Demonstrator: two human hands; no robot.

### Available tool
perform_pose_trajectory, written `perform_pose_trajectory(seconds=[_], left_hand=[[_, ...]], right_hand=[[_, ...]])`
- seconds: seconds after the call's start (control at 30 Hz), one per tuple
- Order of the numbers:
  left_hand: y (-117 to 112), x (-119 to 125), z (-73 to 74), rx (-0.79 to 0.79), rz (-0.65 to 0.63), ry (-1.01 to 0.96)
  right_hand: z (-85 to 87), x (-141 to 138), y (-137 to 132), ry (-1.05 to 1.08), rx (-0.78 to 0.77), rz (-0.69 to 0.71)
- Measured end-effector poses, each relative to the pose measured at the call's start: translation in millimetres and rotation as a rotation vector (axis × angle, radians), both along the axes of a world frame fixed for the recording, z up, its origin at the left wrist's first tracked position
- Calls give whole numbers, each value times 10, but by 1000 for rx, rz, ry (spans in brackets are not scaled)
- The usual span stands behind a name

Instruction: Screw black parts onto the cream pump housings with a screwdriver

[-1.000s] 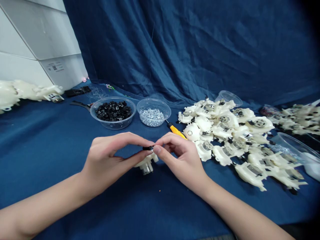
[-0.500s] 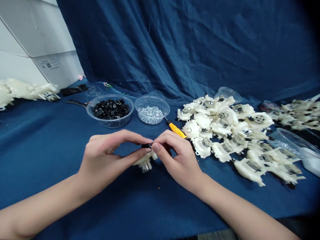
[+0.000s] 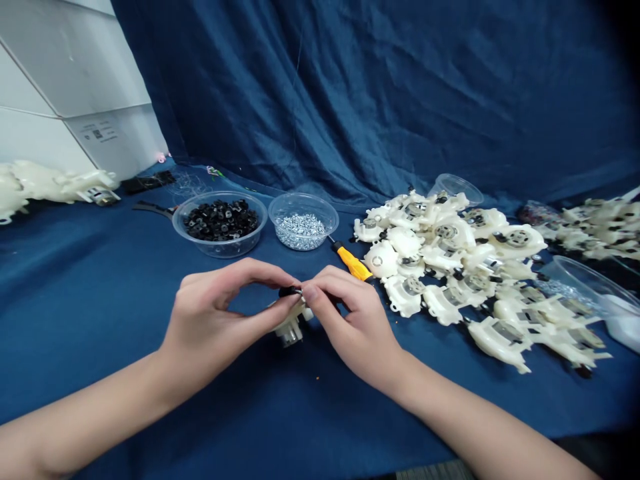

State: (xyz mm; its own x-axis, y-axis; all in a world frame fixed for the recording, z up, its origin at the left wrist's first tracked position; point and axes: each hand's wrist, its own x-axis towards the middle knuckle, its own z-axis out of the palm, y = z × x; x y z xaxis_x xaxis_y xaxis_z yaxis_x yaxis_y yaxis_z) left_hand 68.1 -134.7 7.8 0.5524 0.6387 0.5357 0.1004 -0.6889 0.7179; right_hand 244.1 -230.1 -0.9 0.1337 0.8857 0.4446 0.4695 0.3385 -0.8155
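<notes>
Two hands: left hand [image 3: 210, 313] pinches a small black plastic part [image 3: 288, 291]; right hand [image 3: 345, 303] pinches, seemingly, a tiny silvery metal piece [image 3: 299, 291] against it, perhaps for fine control.
Cream plastic housing [image 3: 291, 328]: partly hidden behind fingers.
Round clear plastic bowl [image 3: 217, 249]: beyond, probably for easy reach.

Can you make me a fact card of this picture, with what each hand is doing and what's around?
Left hand: pinching a small black part
Right hand: pinched together at the black part's end; anything inside the pinch is too small to tell
White part: partly hidden below the hands
Black bits: in a clear bowl
Silver bits: in another clear bowl
Screwdriver: yellow handle, beside the white pile
Cloth: blue
</notes>
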Motion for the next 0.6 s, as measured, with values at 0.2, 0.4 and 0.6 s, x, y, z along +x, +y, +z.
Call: perform_pose_trajectory(seconds=[0.2,0.4,0.6], left_hand=[[51,-18,69,-258,-89,13],[125,15,83,-535,-236,-3],[152,40,92,-627,-263,-2]], right_hand=[[35,100,41,105,-84,77],[11,95,56,275,-196,17],[22,64,15,328,-157,-19]])
